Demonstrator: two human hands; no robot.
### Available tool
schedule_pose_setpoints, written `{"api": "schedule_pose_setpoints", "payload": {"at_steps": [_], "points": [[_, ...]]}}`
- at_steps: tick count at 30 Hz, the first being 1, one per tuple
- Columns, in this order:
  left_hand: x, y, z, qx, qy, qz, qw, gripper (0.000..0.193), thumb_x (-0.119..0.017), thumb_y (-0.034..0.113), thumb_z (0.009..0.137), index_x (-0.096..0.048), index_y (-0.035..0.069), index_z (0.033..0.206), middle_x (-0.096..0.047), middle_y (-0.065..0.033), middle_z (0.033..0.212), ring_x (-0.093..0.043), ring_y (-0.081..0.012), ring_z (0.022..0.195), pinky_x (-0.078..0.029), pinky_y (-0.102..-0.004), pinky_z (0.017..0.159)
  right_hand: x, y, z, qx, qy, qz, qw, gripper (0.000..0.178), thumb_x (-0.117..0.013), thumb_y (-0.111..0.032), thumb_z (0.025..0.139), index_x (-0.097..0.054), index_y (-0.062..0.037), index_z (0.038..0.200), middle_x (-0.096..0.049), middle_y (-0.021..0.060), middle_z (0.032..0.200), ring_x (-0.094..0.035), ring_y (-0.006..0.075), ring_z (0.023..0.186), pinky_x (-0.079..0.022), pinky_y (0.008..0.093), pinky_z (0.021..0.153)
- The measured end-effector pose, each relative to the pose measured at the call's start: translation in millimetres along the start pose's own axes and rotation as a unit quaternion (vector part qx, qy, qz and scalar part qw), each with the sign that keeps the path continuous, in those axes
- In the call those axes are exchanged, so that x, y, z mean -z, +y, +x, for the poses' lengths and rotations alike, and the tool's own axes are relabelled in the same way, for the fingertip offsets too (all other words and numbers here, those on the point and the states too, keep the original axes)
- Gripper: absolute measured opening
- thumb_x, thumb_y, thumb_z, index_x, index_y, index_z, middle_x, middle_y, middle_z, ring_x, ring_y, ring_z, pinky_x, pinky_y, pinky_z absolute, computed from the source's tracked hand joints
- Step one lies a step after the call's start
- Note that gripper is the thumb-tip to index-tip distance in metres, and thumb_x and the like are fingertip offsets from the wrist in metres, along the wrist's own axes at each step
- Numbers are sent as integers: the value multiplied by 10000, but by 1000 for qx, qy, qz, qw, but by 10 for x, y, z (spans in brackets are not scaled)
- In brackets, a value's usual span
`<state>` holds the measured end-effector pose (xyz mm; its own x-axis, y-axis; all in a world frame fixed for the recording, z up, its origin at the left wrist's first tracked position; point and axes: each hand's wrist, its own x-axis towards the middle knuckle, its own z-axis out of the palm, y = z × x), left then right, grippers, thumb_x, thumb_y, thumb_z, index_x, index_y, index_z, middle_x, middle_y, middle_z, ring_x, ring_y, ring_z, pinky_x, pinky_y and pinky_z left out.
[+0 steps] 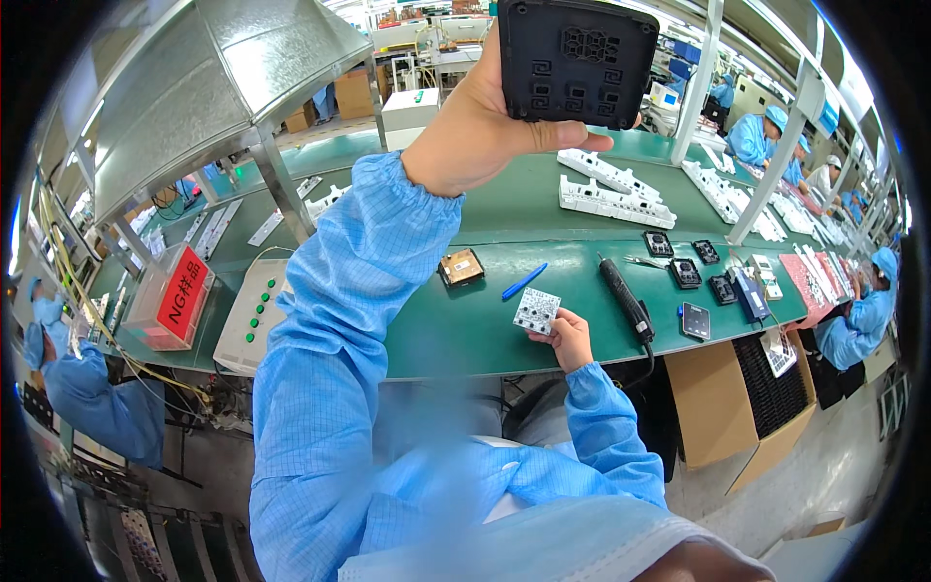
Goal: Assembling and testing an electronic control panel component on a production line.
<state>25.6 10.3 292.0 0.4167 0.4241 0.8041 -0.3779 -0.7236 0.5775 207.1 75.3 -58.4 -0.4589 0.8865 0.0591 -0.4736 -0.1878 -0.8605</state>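
My left hand (475, 136) is raised high at arm's length, gripping a square black plastic housing (572, 92) with moulded cut-outs on its face. Low over the bench edge, my right hand (572, 341) pinches a small white circuit board (536, 309) by its lower right corner. A blue pen (525, 280) lies just beyond the board. Left of the pen rests a black-framed square part (461, 268) with a tan inside. To the right, a black electric screwdriver (626, 299) lies on the green bench (465, 344).
Several black square housings (685, 273), tweezers (645, 262) and a dark-screened device (694, 320) lie on the right. White plastic frames (616, 202) stand farther back. A grey button box (254, 315) and red-labelled bin (167, 301) are left. An open carton (713, 403) stands below; co-workers sit both sides.
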Motion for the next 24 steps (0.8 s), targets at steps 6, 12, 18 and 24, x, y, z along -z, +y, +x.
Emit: {"api": "schedule_pose_setpoints", "payload": {"at_steps": [6,12,18,24], "points": [[-13,43,14,-18,-1,46,999,1006,-589,-144,808,-7,312,1490,-375,-73,1423,-519,-231,1189,-540,-405,891,-37,-36,-33,-5,3,-1,1000,364,-388,44,822,-545,132,1138,-651,203,1027,-680,295,870,-584,358,736],[-37,73,6,-1,17,34,999,1022,-595,-147,800,8,301,1492,-375,-77,1421,-521,-230,1186,-543,-405,886,-35,-32,-31,-4,2,0,1000,360,-393,36,829,-547,133,1139,-654,207,1027,-684,295,859,-583,353,733],[-51,85,9,-14,12,51,999,1037,-607,-148,790,11,301,1491,-373,-76,1418,-525,-226,1172,-542,-395,882,-14,-15,-21,-2,0,-5,1000,369,-396,33,829,-543,131,1153,-656,207,1029,-683,297,862,-583,351,727],[-65,84,-3,-9,10,33,999,1035,-603,-153,793,13,300,1491,-363,-70,1425,-517,-221,1180,-538,-393,887,-21,-18,-32,3,-5,-7,1000,376,-391,32,830,-540,130,1161,-653,207,1041,-682,301,865,-583,348,728]]}}
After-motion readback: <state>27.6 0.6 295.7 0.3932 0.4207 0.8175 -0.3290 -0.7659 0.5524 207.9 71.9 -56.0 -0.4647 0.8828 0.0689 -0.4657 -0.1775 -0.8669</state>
